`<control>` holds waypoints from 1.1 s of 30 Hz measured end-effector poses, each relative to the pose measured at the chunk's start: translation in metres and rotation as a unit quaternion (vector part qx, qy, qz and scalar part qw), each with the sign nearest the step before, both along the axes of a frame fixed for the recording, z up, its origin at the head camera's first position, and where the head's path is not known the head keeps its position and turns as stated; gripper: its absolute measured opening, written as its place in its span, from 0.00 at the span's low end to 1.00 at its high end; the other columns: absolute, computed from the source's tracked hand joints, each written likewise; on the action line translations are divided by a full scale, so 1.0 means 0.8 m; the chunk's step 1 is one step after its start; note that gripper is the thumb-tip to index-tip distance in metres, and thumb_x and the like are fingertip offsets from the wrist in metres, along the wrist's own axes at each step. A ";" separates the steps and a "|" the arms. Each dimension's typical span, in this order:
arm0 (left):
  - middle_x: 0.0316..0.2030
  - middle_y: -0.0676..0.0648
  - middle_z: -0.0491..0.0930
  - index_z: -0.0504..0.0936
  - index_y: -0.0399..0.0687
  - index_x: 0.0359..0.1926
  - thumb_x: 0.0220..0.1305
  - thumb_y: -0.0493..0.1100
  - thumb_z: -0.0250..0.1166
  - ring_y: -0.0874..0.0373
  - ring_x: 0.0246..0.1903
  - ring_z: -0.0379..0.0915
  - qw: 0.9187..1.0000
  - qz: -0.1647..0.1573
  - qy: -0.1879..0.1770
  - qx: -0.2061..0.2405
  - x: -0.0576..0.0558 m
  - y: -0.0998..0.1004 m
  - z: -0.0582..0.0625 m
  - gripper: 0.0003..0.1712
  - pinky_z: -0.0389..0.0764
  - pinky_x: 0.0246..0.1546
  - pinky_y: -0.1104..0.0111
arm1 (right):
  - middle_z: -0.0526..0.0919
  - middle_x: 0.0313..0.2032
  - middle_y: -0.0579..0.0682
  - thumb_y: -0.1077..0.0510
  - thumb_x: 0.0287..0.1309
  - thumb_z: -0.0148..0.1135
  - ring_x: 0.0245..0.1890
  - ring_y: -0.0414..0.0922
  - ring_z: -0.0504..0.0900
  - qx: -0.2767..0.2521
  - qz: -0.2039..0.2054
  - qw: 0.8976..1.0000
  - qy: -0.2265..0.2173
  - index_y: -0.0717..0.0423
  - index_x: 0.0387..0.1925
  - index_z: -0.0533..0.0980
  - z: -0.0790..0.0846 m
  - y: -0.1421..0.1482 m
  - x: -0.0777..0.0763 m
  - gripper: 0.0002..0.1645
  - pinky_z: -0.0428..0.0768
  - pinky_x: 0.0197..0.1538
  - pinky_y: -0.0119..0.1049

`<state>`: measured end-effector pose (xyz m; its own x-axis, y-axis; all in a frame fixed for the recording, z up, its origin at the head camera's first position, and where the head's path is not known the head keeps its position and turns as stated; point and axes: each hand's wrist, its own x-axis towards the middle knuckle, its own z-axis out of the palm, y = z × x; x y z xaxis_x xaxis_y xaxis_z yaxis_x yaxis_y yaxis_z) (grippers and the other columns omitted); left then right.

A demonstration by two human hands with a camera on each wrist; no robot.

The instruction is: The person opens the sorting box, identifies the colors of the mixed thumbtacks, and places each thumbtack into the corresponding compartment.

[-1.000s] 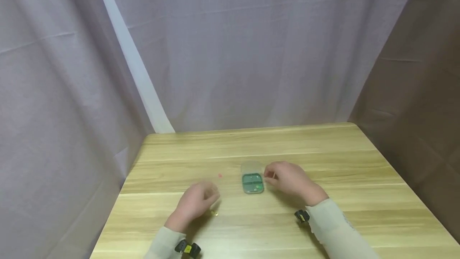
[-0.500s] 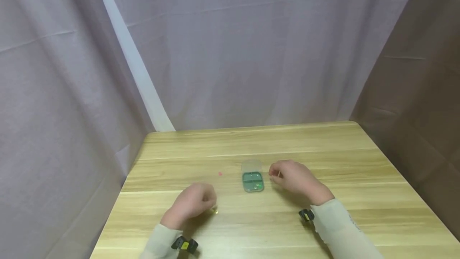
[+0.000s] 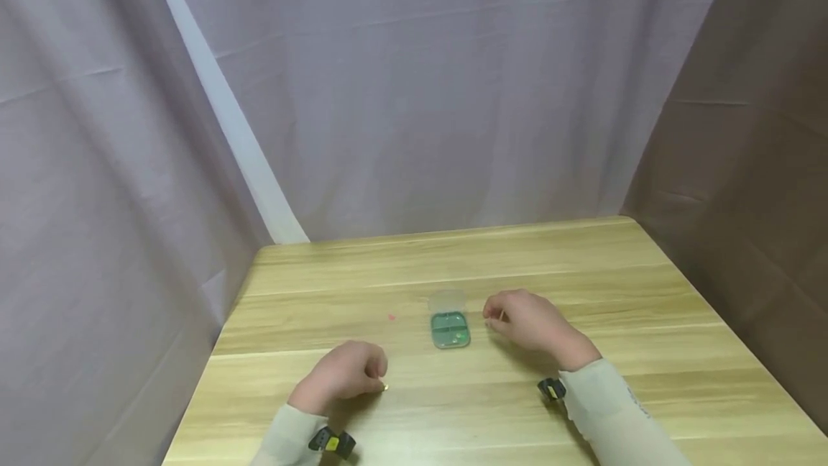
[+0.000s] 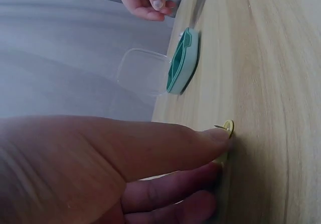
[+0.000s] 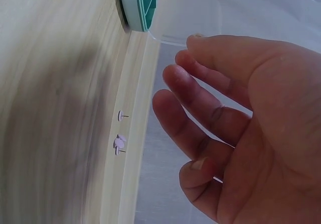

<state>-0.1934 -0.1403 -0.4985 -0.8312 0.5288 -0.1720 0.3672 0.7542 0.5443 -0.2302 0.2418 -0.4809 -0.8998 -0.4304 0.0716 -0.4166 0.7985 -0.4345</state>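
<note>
My left hand [image 3: 346, 372] is low over the table at left, thumb and fingers pinching at a yellow thumbtack; mostly hidden, it shows as a yellow-green sliver [image 4: 222, 157] in the left wrist view. Another yellow thumbtack [image 4: 229, 126], pin up, is beside the thumb tip. My right hand [image 3: 527, 318] hovers just right of a small green compartment box [image 3: 450, 330], fingers loosely curled with nothing between them. The box's clear lid [image 3: 446, 300] is folded back. Green bits [image 3: 460, 337] lie in its near right compartment.
Several lilac thumbtacks [image 5: 119, 142] lie on the wooden table [image 3: 550, 257] near my right hand. A small pink item [image 3: 391, 317] lies left of the box. Grey curtains [image 3: 414, 106] enclose the table's back and sides.
My right hand has drawn slightly right, away from the box. The left hand has settled lower, its fingertips now closed in at the yellow thumbtacks. The head view has shifted slightly.
</note>
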 end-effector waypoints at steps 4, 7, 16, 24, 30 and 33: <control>0.25 0.60 0.77 0.80 0.57 0.29 0.58 0.35 0.80 0.64 0.28 0.71 1.000 0.002 -0.003 0.008 0.000 -0.003 -0.003 0.17 0.76 0.31 0.67 | 0.85 0.35 0.35 0.58 0.70 0.74 0.34 0.35 0.80 -0.006 0.002 1.000 -0.004 0.47 0.42 0.87 -0.001 0.000 -0.001 0.03 0.84 0.40 0.43; 0.22 0.60 0.75 0.79 0.58 0.25 0.60 0.34 0.78 0.65 0.25 0.70 1.000 0.003 -0.007 0.011 -0.001 -0.004 -0.005 0.18 0.74 0.29 0.68 | 0.85 0.34 0.34 0.58 0.70 0.74 0.34 0.35 0.80 -0.010 0.001 1.000 -0.009 0.47 0.42 0.87 -0.001 0.001 -0.002 0.02 0.83 0.41 0.43; 0.21 0.60 0.74 0.79 0.58 0.25 0.61 0.34 0.75 0.65 0.24 0.69 1.000 0.018 0.003 0.019 -0.003 -0.004 -0.011 0.17 0.73 0.29 0.68 | 0.85 0.35 0.35 0.58 0.71 0.73 0.35 0.36 0.81 -0.017 -0.003 1.000 -0.023 0.48 0.44 0.88 -0.004 0.001 -0.001 0.03 0.84 0.43 0.44; 0.21 0.60 0.73 0.79 0.56 0.26 0.63 0.33 0.70 0.64 0.24 0.70 0.998 0.029 0.029 0.053 -0.013 0.005 -0.011 0.14 0.76 0.29 0.67 | 0.86 0.37 0.35 0.59 0.71 0.73 0.37 0.36 0.82 -0.014 -0.005 1.000 -0.015 0.49 0.45 0.88 -0.005 0.005 -0.001 0.05 0.85 0.45 0.45; 0.18 0.59 0.63 0.68 0.56 0.24 0.76 0.42 0.68 0.64 0.21 0.62 0.994 0.035 0.087 0.050 -0.028 0.025 -0.005 0.23 0.73 0.27 0.66 | 0.86 0.36 0.35 0.59 0.71 0.73 0.36 0.35 0.81 -0.020 -0.002 1.000 -0.014 0.48 0.45 0.88 -0.003 0.005 -0.002 0.04 0.85 0.44 0.44; 0.18 0.59 0.63 0.68 0.57 0.24 0.78 0.45 0.67 0.63 0.20 0.62 0.993 0.033 0.101 0.049 -0.033 0.037 -0.004 0.23 0.73 0.27 0.66 | 0.86 0.36 0.35 0.59 0.71 0.73 0.36 0.35 0.81 -0.019 -0.003 1.000 -0.015 0.48 0.44 0.88 -0.003 0.004 -0.002 0.04 0.85 0.44 0.43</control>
